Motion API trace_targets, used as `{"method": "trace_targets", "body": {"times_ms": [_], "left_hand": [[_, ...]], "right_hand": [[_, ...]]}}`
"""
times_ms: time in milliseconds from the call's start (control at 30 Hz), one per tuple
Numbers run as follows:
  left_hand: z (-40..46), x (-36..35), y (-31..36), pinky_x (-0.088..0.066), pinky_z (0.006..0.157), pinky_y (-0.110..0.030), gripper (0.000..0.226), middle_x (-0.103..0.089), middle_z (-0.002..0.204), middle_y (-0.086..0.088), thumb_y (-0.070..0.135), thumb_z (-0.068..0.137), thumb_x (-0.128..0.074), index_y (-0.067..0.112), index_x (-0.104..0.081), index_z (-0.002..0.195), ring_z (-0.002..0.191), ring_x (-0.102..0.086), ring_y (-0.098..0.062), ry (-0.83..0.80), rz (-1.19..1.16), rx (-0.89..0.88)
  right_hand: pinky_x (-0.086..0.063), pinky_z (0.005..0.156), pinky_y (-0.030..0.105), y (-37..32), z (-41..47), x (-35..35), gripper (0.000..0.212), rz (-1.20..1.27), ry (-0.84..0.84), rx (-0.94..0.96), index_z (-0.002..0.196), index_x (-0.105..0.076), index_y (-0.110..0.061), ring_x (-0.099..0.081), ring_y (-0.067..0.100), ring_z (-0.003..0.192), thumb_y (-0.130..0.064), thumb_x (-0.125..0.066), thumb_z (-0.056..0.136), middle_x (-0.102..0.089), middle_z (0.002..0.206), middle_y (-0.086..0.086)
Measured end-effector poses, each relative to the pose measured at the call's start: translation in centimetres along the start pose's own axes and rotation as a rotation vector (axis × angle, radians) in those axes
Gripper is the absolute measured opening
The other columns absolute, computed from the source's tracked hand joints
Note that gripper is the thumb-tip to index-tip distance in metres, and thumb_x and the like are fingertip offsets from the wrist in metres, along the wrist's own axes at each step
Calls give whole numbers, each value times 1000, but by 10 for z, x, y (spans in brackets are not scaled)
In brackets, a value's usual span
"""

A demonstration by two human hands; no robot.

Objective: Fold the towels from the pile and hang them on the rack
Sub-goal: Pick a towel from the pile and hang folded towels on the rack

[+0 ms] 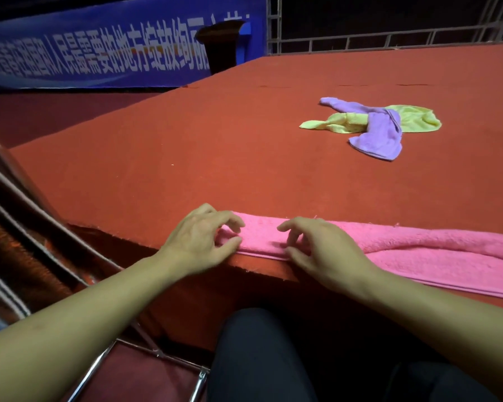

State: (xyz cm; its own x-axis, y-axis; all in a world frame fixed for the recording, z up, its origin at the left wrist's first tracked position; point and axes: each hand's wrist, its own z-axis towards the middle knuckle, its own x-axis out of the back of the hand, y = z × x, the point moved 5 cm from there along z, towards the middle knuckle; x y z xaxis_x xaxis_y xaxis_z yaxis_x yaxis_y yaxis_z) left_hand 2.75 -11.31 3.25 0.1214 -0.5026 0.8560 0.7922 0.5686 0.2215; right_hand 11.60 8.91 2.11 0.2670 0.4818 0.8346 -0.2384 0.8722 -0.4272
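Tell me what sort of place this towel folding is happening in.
Probably an event hall or stage area, not a home. The towels lie on a raised platform covered in red carpet, a long blue banner with white printed characters hangs behind it, and metal railing runs along the back edge.

Pink towel (pixel 389 245) runs off right edge; full length unseen. Its near fold hangs over worktop (pixel 186 146) edge, underside hidden. Left hand (pixel 199 242) covers towel's left end; right hand (pixel 317 250) hides strip of front hem. Yellow towel (pixel 418 121) partly buried under purple towel (pixel 381 134). Banner (pixel 99 50) cut by left edge, text blurred. Dark stand (pixel 224 44) base hidden behind worktop. Chrome frame (pixel 99 369) cut by bottom edge. Rack not identifiable.
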Motion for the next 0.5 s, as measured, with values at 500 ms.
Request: {"method": "trace_targets", "body": {"times_ms": [500], "left_hand": [[89,-102,185,-44,86,-30,26,-61,110,22,45,88,-64,37,-58,112,98,-54,-10,-166,-220,-74]], "right_hand": [[-42,75,35,129,-111,121,30,-293,218,-276,110,-64,-26,-51,23,89,-15,-68,83,-63,99,-10]]}}
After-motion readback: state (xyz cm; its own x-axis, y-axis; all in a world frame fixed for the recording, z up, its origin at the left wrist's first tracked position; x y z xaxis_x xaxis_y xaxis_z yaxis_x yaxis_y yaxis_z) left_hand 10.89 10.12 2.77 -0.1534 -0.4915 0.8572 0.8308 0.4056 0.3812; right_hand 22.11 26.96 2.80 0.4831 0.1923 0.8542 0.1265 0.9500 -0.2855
